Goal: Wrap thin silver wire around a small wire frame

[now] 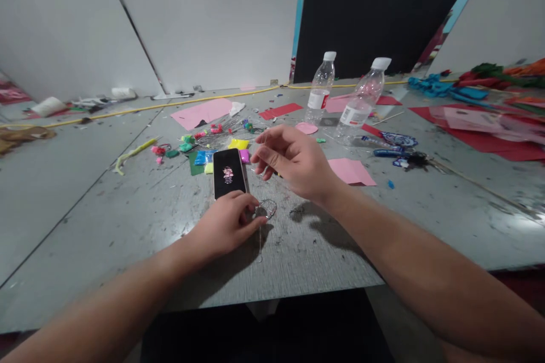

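My left hand (230,221) rests low on the grey table, its thumb and fingers closed round the edge of a thin, looped wire-like piece (268,209). A thin strand with a small ring at its end hangs below that loop. Above and to the right, my right hand (293,161) is raised over the table with its fingers curled and thumb near the fingertips; whether something thin lies between them is too small to tell. A black phone (229,173) with a lit screen lies just beyond my left hand. Small yellow (238,144), blue and magenta packets surround its top.
Two clear bottles (320,91) (361,99) with white caps stand behind my right hand. Pink paper (351,172) lies right of it. Colourful clay bits (187,143) are at the back left, red sheets (477,136) at the right. The table's front edge (272,298) is near.
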### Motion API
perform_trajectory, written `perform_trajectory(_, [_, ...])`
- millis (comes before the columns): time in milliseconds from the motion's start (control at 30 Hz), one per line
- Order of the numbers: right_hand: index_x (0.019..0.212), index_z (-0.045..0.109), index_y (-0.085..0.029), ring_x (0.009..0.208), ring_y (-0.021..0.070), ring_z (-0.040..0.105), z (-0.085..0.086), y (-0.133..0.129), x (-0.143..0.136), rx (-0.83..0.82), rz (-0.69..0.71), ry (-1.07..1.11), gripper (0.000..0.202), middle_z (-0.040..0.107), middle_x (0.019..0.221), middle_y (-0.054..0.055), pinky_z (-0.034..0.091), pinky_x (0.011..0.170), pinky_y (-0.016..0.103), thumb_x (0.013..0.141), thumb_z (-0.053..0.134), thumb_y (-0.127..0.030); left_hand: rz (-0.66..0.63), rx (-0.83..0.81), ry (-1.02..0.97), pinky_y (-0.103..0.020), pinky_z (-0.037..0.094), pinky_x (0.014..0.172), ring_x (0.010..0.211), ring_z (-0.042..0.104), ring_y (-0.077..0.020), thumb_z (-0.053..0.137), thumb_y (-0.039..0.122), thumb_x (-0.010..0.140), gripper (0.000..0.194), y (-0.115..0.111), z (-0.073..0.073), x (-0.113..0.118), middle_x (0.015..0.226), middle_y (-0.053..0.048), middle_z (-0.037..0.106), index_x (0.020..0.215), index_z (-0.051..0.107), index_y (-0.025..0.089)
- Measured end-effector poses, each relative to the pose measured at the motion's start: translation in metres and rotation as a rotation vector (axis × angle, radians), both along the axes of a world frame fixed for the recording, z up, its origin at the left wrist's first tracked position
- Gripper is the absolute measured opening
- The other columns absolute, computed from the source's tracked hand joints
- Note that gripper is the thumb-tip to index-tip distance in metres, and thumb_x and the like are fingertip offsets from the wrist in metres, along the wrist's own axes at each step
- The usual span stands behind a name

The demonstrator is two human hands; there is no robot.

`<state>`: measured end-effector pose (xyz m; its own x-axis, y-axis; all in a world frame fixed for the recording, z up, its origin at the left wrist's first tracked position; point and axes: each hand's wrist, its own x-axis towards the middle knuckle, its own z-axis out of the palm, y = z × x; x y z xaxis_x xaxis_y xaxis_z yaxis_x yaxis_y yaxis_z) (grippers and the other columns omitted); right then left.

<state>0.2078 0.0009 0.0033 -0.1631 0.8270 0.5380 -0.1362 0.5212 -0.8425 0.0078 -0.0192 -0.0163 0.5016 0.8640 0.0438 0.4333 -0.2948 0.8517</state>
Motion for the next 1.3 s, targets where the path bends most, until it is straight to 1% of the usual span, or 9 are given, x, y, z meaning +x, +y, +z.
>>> perform_trajectory(100, [0.099, 0.067, -0.023, 0.053, 0.0103, 0.054, 0.000, 0.000, 0.010, -0.039, 0.011, -0.050, 0.047, 0.058, 0.067, -0.006, 0.047, 0.048, 0.026, 0.089, 0.079, -0.067, -0.053, 0.101, 0.155, -0.035, 0.041, 0.070, 0.069, 0.051, -0.0184, 0.083, 0.023, 0.079, 0.015, -0.004, -0.003, 0.003, 0.087, -0.002, 0.060, 0.093, 0.079, 0.022])
perform_trajectory(200, [0.092, 0.071, -0.021, 0.044, 0.0086, 0.041, -0.009, 0.004, 0.024, -0.115, 0.050, -0.156, 0.039, 0.047, 0.052, -0.009, 0.033, 0.041, 0.025, 0.092, 0.078, -0.060, -0.101, 0.139, 0.244, -0.038, 0.042, 0.070, 0.071, 0.056, -0.0210, 0.076, 0.022, 0.082, 0.015, -0.002, -0.003, 0.003, 0.090, -0.005, 0.064, 0.096, 0.079, 0.021])
perform_trajectory(400, [0.082, 0.076, -0.019, 0.047, 0.0095, 0.052, -0.014, 0.012, 0.044, -0.245, 0.184, -0.331, 0.022, 0.060, 0.056, -0.005, 0.040, 0.045, 0.024, 0.083, 0.083, -0.039, -0.141, 0.095, 0.318, -0.036, 0.040, 0.065, 0.067, 0.059, -0.0224, 0.069, 0.017, 0.077, 0.015, 0.006, 0.002, -0.001, 0.076, -0.005, 0.070, 0.089, 0.078, 0.020])
perform_trajectory(533, [0.081, 0.081, -0.018, 0.057, 0.0125, 0.064, -0.005, 0.009, 0.050, -0.281, 0.244, -0.456, 0.013, 0.073, 0.071, 0.001, 0.053, 0.057, 0.028, 0.076, 0.083, -0.030, -0.129, 0.025, 0.276, -0.035, 0.042, 0.066, 0.069, 0.061, -0.0219, 0.068, 0.028, 0.083, 0.011, 0.010, 0.005, -0.004, 0.076, -0.005, 0.072, 0.081, 0.075, 0.020])
perform_trajectory(733, [0.098, 0.079, -0.019, 0.072, 0.0154, 0.066, 0.005, 0.010, 0.062, -0.299, 0.024, -0.655, 0.016, 0.077, 0.087, 0.004, 0.052, 0.063, 0.029, 0.090, 0.071, -0.031, 0.000, -0.109, 0.099, -0.030, 0.037, 0.058, 0.061, 0.054, -0.0176, 0.069, 0.044, 0.085, 0.026, 0.019, 0.004, -0.008, 0.068, -0.001, 0.063, 0.077, 0.071, 0.020])
perform_trajectory(867, [0.080, 0.079, -0.019, 0.067, 0.0176, 0.064, 0.012, 0.010, 0.074, -0.384, 0.037, -1.001, 0.008, 0.076, 0.076, 0.003, 0.044, 0.060, 0.030, 0.081, 0.083, -0.026, 0.093, -0.155, -0.057, -0.029, 0.039, 0.059, 0.062, 0.054, -0.0157, 0.076, 0.045, 0.081, 0.026, 0.021, 0.006, -0.008, 0.070, -0.001, 0.064, 0.077, 0.071, 0.020])
perform_trajectory(967, [0.071, 0.075, -0.020, 0.063, 0.0180, 0.061, 0.012, 0.004, 0.067, -0.438, 0.101, -1.225, 0.016, 0.071, 0.068, 0.000, 0.039, 0.058, 0.030, 0.072, 0.091, -0.019, 0.127, -0.178, -0.149, -0.029, 0.041, 0.060, 0.062, 0.055, -0.0152, 0.082, 0.045, 0.078, 0.026, 0.022, 0.008, -0.008, 0.072, -0.001, 0.068, 0.077, 0.074, 0.020])
perform_trajectory(1067, [0.074, 0.073, -0.020, 0.067, 0.0182, 0.060, 0.011, -0.006, 0.047, -0.420, 0.110, -1.356, 0.023, 0.071, 0.072, 0.000, 0.035, 0.059, 0.030, 0.068, 0.093, -0.011, 0.164, -0.189, -0.206, -0.029, 0.043, 0.063, 0.065, 0.057, -0.0155, 0.087, 0.043, 0.075, 0.026, 0.022, 0.007, -0.008, 0.073, -0.002, 0.071, 0.076, 0.077, 0.019])
perform_trajectory(1300, [0.084, 0.078, -0.018, 0.074, 0.0156, 0.065, 0.017, -0.021, 0.020, -0.368, 0.141, -1.432, 0.015, 0.076, 0.080, 0.002, 0.040, 0.064, 0.025, 0.083, 0.078, -0.003, 0.218, -0.258, -0.339, -0.027, 0.043, 0.063, 0.065, 0.059, -0.0143, 0.093, 0.042, 0.071, 0.027, 0.022, 0.003, -0.007, 0.074, -0.004, 0.075, 0.074, 0.078, 0.019])
